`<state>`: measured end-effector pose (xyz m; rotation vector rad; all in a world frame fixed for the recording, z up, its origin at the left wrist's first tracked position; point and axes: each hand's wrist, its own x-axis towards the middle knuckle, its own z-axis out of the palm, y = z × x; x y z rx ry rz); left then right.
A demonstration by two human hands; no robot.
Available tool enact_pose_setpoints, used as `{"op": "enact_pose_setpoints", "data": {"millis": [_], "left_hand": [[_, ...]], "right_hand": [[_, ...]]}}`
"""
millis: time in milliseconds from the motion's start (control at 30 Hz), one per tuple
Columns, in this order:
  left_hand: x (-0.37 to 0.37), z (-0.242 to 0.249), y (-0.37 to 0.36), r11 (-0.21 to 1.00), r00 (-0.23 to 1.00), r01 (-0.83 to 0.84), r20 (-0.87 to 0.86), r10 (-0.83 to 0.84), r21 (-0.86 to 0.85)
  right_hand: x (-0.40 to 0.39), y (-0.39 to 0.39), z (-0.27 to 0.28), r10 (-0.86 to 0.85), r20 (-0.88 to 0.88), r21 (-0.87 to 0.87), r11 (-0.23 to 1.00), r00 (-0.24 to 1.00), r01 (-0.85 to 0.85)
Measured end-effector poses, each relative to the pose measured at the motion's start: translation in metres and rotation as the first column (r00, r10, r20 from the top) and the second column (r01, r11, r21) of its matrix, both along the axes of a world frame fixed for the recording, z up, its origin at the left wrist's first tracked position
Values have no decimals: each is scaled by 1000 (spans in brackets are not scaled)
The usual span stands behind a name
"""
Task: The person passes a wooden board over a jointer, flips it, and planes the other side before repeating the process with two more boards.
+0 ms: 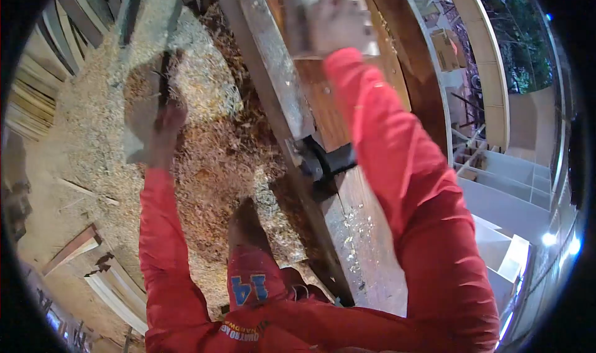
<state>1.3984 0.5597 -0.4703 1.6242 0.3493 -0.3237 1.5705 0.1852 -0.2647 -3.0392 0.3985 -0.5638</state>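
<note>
My right hand (340,27) is at the top of the view, blurred by motion. Its fingers are bent over a pale, flat wooden piece (301,24) on a brown wooden machine bed (323,95). A dark gap with a black fitting (338,160) crosses the bed, closer to my body. Off to the left, my left hand (167,120) is over the shavings, dim and smeared. Along its fingers runs a dark narrow shape (164,73), which I cannot identify. How the left fingers are placed does not show.
Sawdust and shavings (211,173) cover the floor left of the bed. Curved timber pieces (68,24) stand at upper left, with cut wood offcuts (112,285) at lower left. A cardboard box (447,49) and pale open cabinet frames (509,173) are on the right.
</note>
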Motion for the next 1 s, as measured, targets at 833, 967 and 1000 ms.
{"op": "enact_pose_setpoints", "data": {"millis": [833, 967, 1000], "left_hand": [[-193, 281, -209, 811, 983, 15, -142, -120, -584], [-228, 254, -233, 348, 919, -289, -360, -160, -892], [-268, 168, -240, 237, 892, -361, -408, -194, -902]], "right_hand": [[-518, -62, 169, -164, -58, 871, -490, 985, -31], [-637, -106, 233, 67, -25, 954, 299, 997, 4], [-672, -113, 247, 140, -78, 874, 486, 987, 0]]}}
